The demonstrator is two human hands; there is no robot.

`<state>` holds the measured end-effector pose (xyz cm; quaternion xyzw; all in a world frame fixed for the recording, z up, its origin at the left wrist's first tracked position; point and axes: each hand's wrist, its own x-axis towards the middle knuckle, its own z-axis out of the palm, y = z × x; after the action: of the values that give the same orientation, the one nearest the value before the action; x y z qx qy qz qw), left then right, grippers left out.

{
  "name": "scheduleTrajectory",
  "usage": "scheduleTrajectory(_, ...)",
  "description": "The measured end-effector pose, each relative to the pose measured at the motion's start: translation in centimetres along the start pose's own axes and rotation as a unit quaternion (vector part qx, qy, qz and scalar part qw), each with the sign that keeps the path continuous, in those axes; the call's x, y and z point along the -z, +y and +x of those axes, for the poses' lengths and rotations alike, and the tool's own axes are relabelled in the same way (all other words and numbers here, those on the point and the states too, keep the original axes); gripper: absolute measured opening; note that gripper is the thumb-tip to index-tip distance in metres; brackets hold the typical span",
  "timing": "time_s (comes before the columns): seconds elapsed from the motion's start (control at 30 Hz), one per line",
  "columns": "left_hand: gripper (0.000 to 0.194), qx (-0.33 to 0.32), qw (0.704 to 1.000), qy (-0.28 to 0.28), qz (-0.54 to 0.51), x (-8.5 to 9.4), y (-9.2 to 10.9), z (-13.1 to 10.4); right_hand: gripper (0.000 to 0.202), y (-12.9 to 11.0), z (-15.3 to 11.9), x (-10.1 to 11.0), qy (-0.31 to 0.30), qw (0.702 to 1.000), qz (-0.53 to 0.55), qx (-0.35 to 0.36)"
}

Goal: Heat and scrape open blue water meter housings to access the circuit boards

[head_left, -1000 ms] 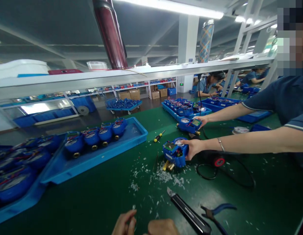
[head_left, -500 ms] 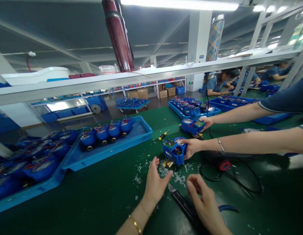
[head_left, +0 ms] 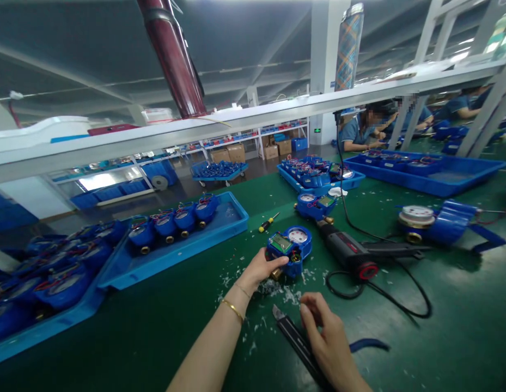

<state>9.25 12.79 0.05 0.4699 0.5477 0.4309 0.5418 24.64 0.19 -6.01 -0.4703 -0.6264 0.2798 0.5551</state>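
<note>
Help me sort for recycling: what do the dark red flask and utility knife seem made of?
The dark red flask: probably lacquered metal, by its glossy highlights. The utility knife: bare metal blade, by its grey sheen; smooth black handle, perhaps plastic.

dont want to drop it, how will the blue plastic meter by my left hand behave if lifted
The meter looks stiff, being hard-shelled; its round brass fitting probably adds weight, and its exposed green circuit board may be fragile.

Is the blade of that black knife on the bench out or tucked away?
Out: the metal blade sticks out past the front end of the black knife, near the pale scraps.
</note>
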Motion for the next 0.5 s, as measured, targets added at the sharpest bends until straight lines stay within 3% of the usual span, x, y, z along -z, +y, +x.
scheduleTrajectory(0.13, 0.067, 0.019, 0.999, -0.007, -0.033, -0.4, 0.1, -0.2, 0.024, 0.5, -0.2, 0.2, -0.016, 1.000, 0.002, -0.011)
scheduleTrajectory(0.37, 0.065, 0.035, 0.997, -0.024, -0.058, -1.1, 0.6, 0.2, 0.025, 0.3, -0.2, 0.4, -0.014, 1.000, 0.007, -0.018)
scheduleTrajectory(0.5, 0.043, 0.039, 0.998, -0.015, -0.037, -0.5, 1.4, 0.9, 0.027, 0.1, 0.0, 0.5, -0.005, 1.000, 0.006, -0.024)
